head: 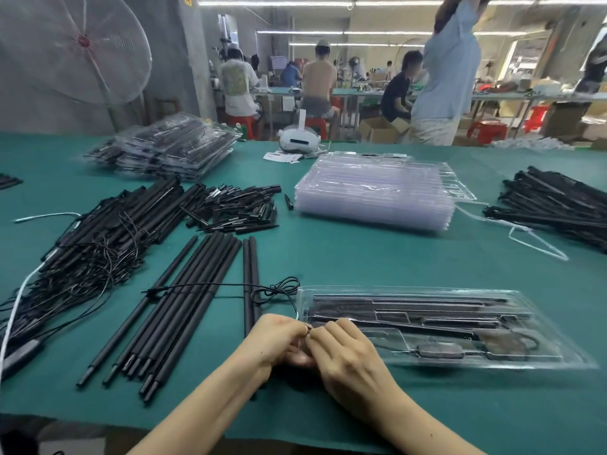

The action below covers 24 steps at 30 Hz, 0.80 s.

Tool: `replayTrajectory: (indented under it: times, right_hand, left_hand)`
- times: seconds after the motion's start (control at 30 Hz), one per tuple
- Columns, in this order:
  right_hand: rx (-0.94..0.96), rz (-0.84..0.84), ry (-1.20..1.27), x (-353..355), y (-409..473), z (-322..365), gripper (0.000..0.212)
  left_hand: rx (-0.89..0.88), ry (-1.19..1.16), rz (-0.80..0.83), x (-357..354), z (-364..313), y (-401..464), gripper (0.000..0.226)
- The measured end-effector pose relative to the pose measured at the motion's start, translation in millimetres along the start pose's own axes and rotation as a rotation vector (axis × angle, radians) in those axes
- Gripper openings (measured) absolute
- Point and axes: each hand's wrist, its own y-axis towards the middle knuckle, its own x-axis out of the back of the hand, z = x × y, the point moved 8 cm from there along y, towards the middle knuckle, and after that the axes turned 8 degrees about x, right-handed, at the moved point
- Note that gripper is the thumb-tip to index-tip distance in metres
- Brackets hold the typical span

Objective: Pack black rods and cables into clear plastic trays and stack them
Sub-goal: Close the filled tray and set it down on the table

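A person's two bare hands meet at the near edge of a green felt-covered table (328, 257). The left hand (279, 336) and the right hand (348, 353) have their fingertips pressed close together, both pinching the end of a thin black cable (210, 285). From the fingers the cable runs up to a small loop, then stretches leftward across a loose row of long black rods (184, 300) lying side by side on the felt.

Just to the right of the hands, touching the right hand's knuckles, lies a clear plastic tray (558, 333) with moulded channels. Black rods and a dark flat part already sit in its compartments.

Further back, near the middle of the table, stands a tall stack of empty clear trays (377, 195). At the far left rear rests a lower stack of filled trays (170, 146), dark parts visible through the plastic. Left of centre lies a heap of short black pen-like pieces (239, 205), and beside it a tangled bundle of rods with cables (98, 238). Another pile of black rods (558, 205) sits at the right edge. A white headset (297, 137) rests at the far side of the table, and a large wire-caged fan (72, 44) stands behind the left corner. Other workers sit at benches in the background.
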Motion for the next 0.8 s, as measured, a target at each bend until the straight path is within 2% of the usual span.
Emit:
replayTrajectory:
  times: [0.07,0.2,0.37,0.5,0.63,0.73,0.8]
  right_hand:
    - [-0.065,0.01,0.037,-2.0,-3.8,-5.0,0.01]
    - [-0.167,0.022,0.127,0.1,-8.6,-12.8,0.021]
    - [-0.226,0.134,0.22,12.8,-34.8,-24.0,0.057]
    - [-0.396,0.07,0.202,40.9,-66.0,-67.0,0.047]
    - [-0.656,0.165,0.22,45.4,-108.8,-102.8,0.042]
    - [-0.604,0.218,0.27,42.0,-118.9,-108.0,0.042]
    - [-0.643,0.173,0.251,48.6,-128.6,-122.1,0.041]
  left_hand:
    - [-0.02,0.002,0.012,0.7,-0.6,-1.3,0.047]
    - [-0.032,-0.042,0.053,2.6,-4.8,-4.0,0.019]
    - [-0.063,-0.001,0.051,3.7,-1.7,-5.2,0.011]
    - [-0.076,0.052,0.024,4.9,0.7,-4.4,0.005]
    - [-0.06,0.06,0.024,3.0,1.2,-4.3,0.007]
    - [-0.062,0.054,0.0,0.3,1.3,-3.5,0.01]
    - [-0.069,0.054,-0.018,-2.0,0.9,-1.4,0.012]
